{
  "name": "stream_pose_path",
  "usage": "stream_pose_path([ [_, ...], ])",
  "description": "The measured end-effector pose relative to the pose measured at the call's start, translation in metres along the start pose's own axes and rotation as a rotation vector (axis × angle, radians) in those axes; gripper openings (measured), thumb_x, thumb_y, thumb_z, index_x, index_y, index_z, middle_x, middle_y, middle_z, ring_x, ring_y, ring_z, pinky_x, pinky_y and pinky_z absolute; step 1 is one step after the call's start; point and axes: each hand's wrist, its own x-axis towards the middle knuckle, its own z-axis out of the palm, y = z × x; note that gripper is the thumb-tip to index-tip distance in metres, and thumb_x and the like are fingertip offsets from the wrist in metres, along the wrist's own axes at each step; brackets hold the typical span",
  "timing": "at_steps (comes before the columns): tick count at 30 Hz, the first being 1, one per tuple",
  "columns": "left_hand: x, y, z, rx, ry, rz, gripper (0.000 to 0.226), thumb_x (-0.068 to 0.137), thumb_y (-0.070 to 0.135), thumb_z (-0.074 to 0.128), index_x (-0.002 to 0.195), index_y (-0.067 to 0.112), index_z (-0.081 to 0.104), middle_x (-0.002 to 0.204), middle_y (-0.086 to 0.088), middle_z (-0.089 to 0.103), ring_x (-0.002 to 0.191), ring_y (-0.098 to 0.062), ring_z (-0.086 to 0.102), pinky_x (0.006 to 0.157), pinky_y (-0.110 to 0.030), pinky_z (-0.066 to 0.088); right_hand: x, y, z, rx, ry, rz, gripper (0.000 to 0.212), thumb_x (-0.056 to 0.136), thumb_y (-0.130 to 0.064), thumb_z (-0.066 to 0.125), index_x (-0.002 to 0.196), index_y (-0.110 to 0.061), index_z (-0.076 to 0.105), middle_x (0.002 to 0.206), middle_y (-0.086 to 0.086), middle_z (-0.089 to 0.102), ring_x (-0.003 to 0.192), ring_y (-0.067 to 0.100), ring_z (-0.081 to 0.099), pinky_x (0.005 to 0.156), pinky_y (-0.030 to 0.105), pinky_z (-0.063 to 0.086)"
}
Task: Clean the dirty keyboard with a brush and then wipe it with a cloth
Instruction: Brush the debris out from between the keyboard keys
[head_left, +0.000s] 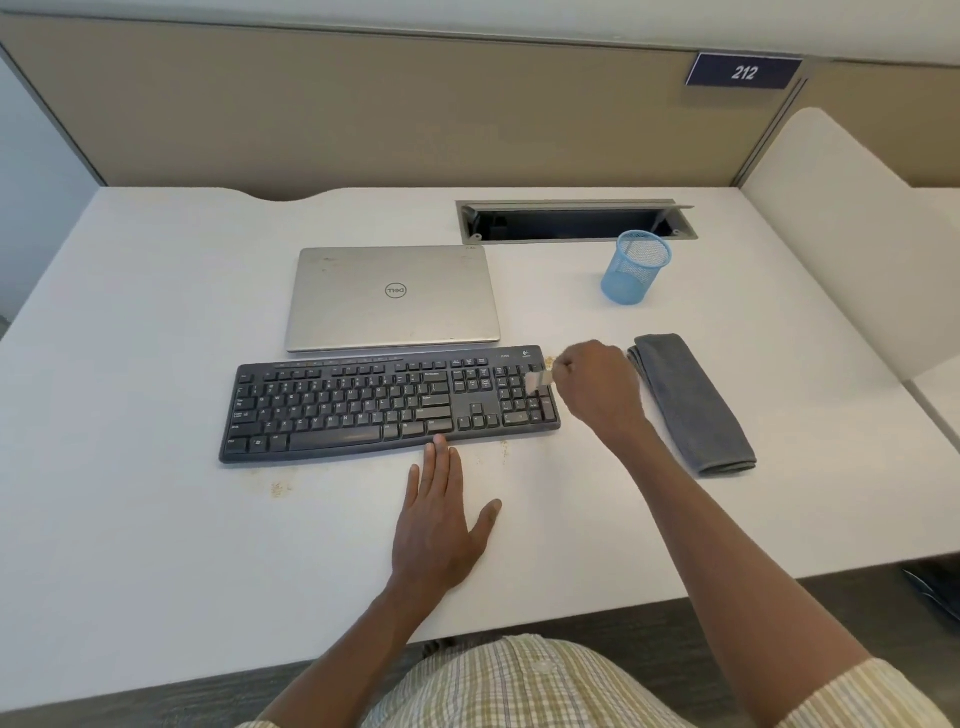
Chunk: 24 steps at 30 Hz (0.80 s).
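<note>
1. Head view: the black full-size plastic keyboard (389, 402) lies at frame centre on the white desk (156, 519), long axis running left to right.
2. My right hand (595, 384) has its fingers curled round a small pale brush (539, 381), bristles over the number pad at the keyboard's right end.
3. My left hand (441, 525) rests flat, fingers straight and together, fingertips touching the keyboard's near edge.
4. Remaining keys lie leftward from the brush, so I judge strokes should travel along that axis.
5. The folded grey cloth (693, 402) lies right of centre, nearer my right hand.

Black keyboard (389, 402), grey cloth (691, 402), silver laptop (392, 296), blue mesh cup (636, 267), white desk (208, 519).
</note>
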Motion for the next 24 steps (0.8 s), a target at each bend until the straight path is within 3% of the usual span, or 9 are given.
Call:
stream_pose_path([
  [6, 0.001, 0.000, -0.001, 0.009, -0.007, -0.007, 0.090, 0.100, 0.067, 0.024, 0.161, 0.009, -0.006, 0.166, -0.006, -0.022, 0.154, -0.019, -0.020, 0.122, -0.031, -0.014, 0.005, -0.020, -0.008, -0.197, -0.141, -0.097, 0.007, 0.089, -0.006, 0.050, 0.086, -0.009, 0.055, 0.074, 0.003, 0.050, 0.073, 0.026, 0.054, 0.063, 0.029, 0.042],
  [9, 0.000, 0.000, -0.001, 0.018, -0.018, -0.013, 0.091, 0.098, 0.070, 0.018, 0.161, 0.010, -0.007, 0.166, -0.005, -0.022, 0.154, -0.018, -0.021, 0.121, -0.030, -0.014, 0.013, -0.023, -0.010, -0.169, -0.076, -0.078, 0.011, 0.089, -0.005, 0.051, 0.090, -0.008, 0.062, 0.078, 0.005, 0.057, 0.074, 0.027, 0.058, 0.061, 0.028, 0.041],
  [12, 0.001, 0.002, -0.002, 0.014, -0.020, -0.016, 0.093, 0.095, 0.073, 0.013, 0.161, 0.010, -0.007, 0.166, -0.005, -0.023, 0.154, -0.017, -0.021, 0.122, -0.030, -0.014, 0.008, -0.025, -0.005, -0.171, -0.129, -0.105, 0.013, 0.090, -0.004, 0.051, 0.095, -0.006, 0.062, 0.090, 0.010, 0.064, 0.085, 0.030, 0.064, 0.064, 0.029, 0.042],
  [15, 0.001, 0.000, -0.001, 0.023, -0.011, -0.022, 0.093, 0.097, 0.072, 0.018, 0.161, 0.010, -0.006, 0.167, -0.005, -0.021, 0.154, -0.018, -0.019, 0.123, -0.031, -0.012, 0.004, -0.022, -0.008, -0.222, -0.183, -0.158, 0.008, 0.087, -0.002, 0.049, 0.086, -0.010, 0.052, 0.079, 0.006, 0.055, 0.078, 0.029, 0.060, 0.063, 0.030, 0.042],
  [18, 0.001, 0.001, 0.001, 0.030, -0.011, -0.023, 0.093, 0.097, 0.072, 0.021, 0.161, 0.010, -0.006, 0.167, -0.005, -0.021, 0.155, -0.017, -0.018, 0.124, -0.031, -0.010, 0.010, -0.017, -0.011, -0.176, -0.130, -0.132, 0.012, 0.089, -0.004, 0.049, 0.080, -0.011, 0.047, 0.067, 0.000, 0.043, 0.070, 0.026, 0.052, 0.061, 0.029, 0.039],
  [24, 0.001, 0.000, 0.002, 0.044, -0.010, -0.031, 0.094, 0.096, 0.074, 0.020, 0.161, 0.010, -0.005, 0.167, -0.005, -0.019, 0.155, -0.016, -0.017, 0.125, -0.032, -0.008, -0.001, -0.018, -0.010, -0.197, -0.195, -0.166, 0.011, 0.086, -0.002, 0.048, 0.083, -0.013, 0.047, 0.076, 0.004, 0.051, 0.073, 0.028, 0.054, 0.062, 0.029, 0.041],
])
